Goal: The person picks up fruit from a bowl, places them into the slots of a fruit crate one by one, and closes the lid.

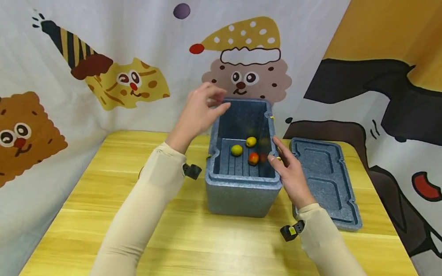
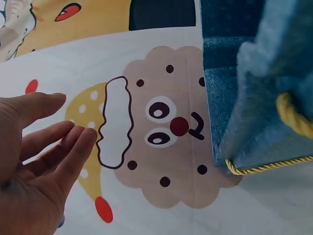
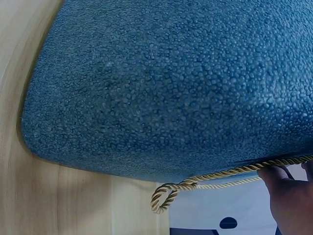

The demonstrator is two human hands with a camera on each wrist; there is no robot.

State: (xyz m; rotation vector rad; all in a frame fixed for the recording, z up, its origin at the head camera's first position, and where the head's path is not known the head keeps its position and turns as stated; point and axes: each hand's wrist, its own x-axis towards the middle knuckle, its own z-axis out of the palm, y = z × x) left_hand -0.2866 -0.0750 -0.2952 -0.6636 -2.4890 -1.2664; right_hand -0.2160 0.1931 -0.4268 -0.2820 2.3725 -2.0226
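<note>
A deep blue-grey foam box (image 1: 241,197) stands uncovered on the table. On its ribbed floor lie a yellow fruit (image 1: 251,142), a yellow-green fruit (image 1: 236,150) and a red-orange fruit (image 1: 253,159). My left hand (image 1: 203,109) is raised by the box's far left rim; its fingers are loosely bent and nothing lies between them, as the left wrist view also shows. On the right rim rests my right hand (image 1: 291,173), thumb and forefinger touching the edge. In the right wrist view its fingertips (image 3: 271,174) are beside a twisted gold cord (image 3: 220,175) along the box; the other fingers are partly hidden.
The box's blue-grey lid (image 1: 326,183), with recessed panels, lies on the wooden table (image 1: 210,252) at the right. A cartoon-printed cloth (image 1: 136,23) hangs close behind the table. Each wrist wears a small black camera (image 1: 191,171).
</note>
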